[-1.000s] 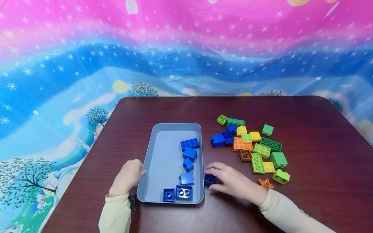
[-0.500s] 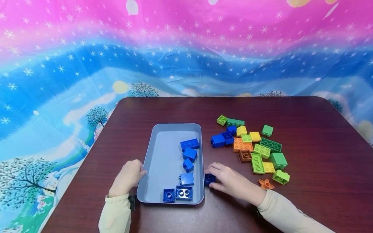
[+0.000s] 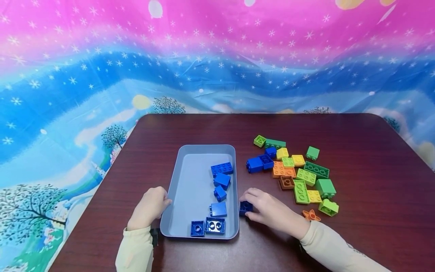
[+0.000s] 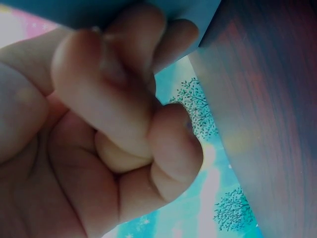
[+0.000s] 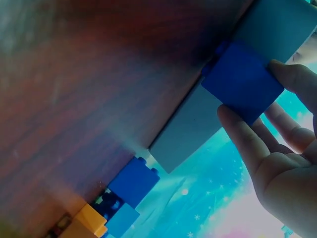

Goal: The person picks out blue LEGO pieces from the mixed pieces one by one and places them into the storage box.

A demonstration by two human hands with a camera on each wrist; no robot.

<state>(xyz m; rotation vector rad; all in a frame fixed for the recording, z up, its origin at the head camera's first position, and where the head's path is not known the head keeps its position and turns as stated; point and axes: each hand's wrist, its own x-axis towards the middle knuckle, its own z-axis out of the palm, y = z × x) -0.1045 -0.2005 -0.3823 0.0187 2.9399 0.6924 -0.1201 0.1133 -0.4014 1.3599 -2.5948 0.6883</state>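
A grey tray (image 3: 183, 189) lies on the table with several blue bricks inside, among them a long studded brick (image 3: 221, 169). At its left rim is my left hand (image 3: 149, 206), fingers curled and holding the tray's edge; the left wrist view shows the curled fingers (image 4: 173, 144) close under the tray wall. My right hand (image 3: 268, 211) pinches a dark blue brick (image 3: 245, 209) just outside the tray's right wall. In the right wrist view that blue brick (image 5: 242, 82) sits between thumb and fingers, its studs facing the table. Part of it is hidden by the hand in the head view.
Right of the tray lies a loose group of bricks: blue (image 3: 255, 164), orange (image 3: 278, 169), yellow (image 3: 298, 160), green (image 3: 325, 187) and brown (image 3: 287, 182). An orange flower-shaped piece (image 3: 311, 215) is near the right sleeve. A printed cloth (image 3: 217, 56) hangs behind the table.
My right hand's thumb and fingers have drawn in slightly around the blue brick beside the tray. The left hand and the other bricks stay as they were.
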